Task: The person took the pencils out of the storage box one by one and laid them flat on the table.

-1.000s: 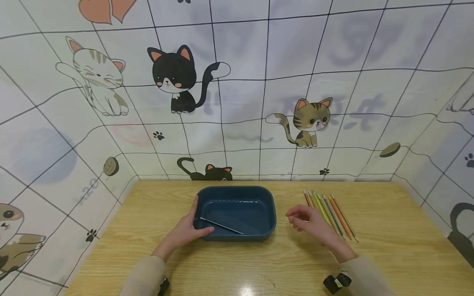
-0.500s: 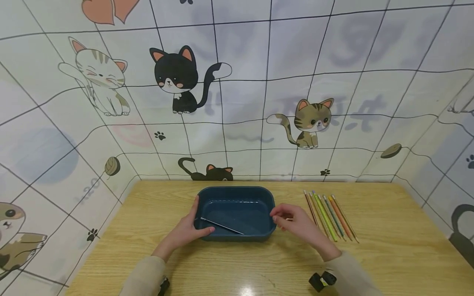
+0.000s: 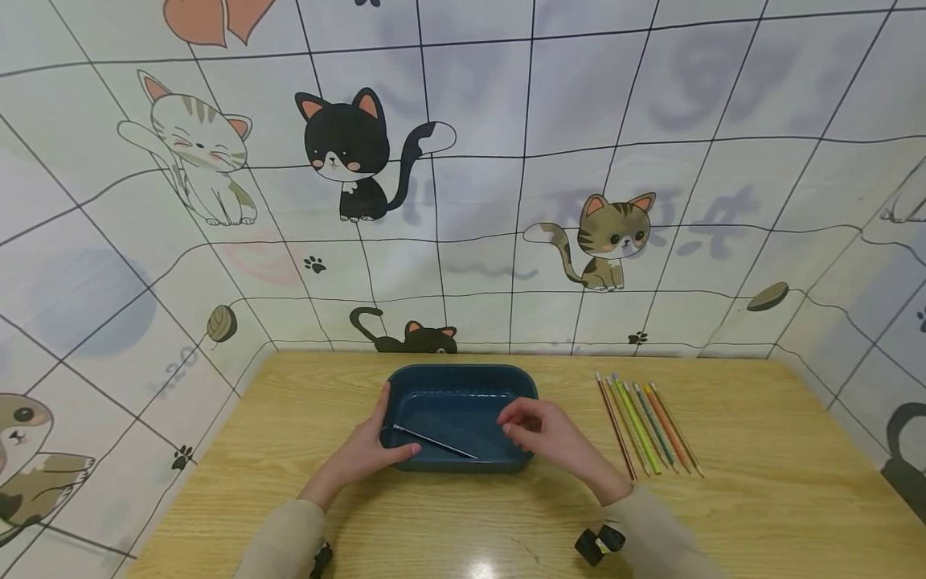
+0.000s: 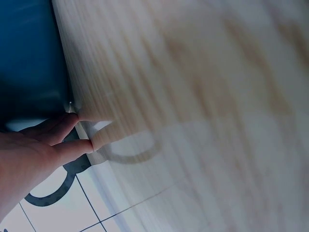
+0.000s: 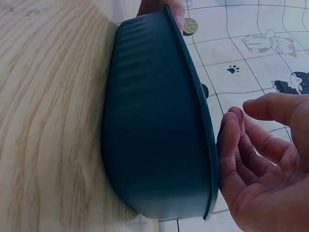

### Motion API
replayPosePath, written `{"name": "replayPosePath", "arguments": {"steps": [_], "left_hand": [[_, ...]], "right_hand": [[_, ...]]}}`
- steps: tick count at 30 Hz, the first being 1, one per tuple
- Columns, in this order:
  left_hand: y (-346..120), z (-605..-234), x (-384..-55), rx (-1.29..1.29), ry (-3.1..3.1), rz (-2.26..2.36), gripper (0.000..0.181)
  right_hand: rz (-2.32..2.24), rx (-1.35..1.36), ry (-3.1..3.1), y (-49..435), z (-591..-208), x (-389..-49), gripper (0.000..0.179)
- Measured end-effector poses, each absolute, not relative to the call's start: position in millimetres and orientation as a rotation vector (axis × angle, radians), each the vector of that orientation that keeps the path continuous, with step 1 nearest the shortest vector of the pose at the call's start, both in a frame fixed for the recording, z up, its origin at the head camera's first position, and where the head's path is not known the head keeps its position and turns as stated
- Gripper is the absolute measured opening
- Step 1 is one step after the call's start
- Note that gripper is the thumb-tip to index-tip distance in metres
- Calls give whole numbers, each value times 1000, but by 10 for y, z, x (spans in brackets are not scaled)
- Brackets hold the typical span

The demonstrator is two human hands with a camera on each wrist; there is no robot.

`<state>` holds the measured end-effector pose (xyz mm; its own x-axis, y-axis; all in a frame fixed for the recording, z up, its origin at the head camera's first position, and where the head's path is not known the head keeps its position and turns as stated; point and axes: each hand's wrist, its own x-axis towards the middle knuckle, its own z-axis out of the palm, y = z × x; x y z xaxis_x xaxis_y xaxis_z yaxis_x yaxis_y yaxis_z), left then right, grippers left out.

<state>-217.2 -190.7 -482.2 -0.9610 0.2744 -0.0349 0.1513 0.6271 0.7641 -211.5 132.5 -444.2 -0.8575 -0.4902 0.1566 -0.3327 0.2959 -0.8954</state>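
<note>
A dark blue rectangular tray (image 3: 463, 465) sits on the wooden table, with one dark pencil (image 3: 437, 443) lying slantwise inside. My left hand (image 3: 365, 447) grips its left end, the thumb over the front rim and the fingers along the outer side. Over the tray's right end hovers my right hand (image 3: 553, 438), fingers loosely bent. In the right wrist view a gap shows between thumb and fingertips (image 5: 234, 118), and nothing is held there. Several coloured pencils (image 3: 637, 422) lie side by side to the right of that hand.
The wooden table (image 3: 463, 523) meets a cloth wall (image 3: 477, 201) printed with cats and grid lines at the back. The same printed cloth also rises on the left and right sides.
My right hand has moved left from beside the pencils to over the tray's right end, uncovering the leftmost pencils. My left hand has stayed on the tray, which has not moved.
</note>
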Motion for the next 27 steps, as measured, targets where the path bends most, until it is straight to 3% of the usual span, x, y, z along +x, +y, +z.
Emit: {"name": "replayPosePath", "arguments": {"steps": [27], "left_hand": [[-1872, -4791, -2145, 322, 2687, 1285, 114]], "right_hand": [[-1388, -923, 2424, 558, -4670, -2386, 9]]}}
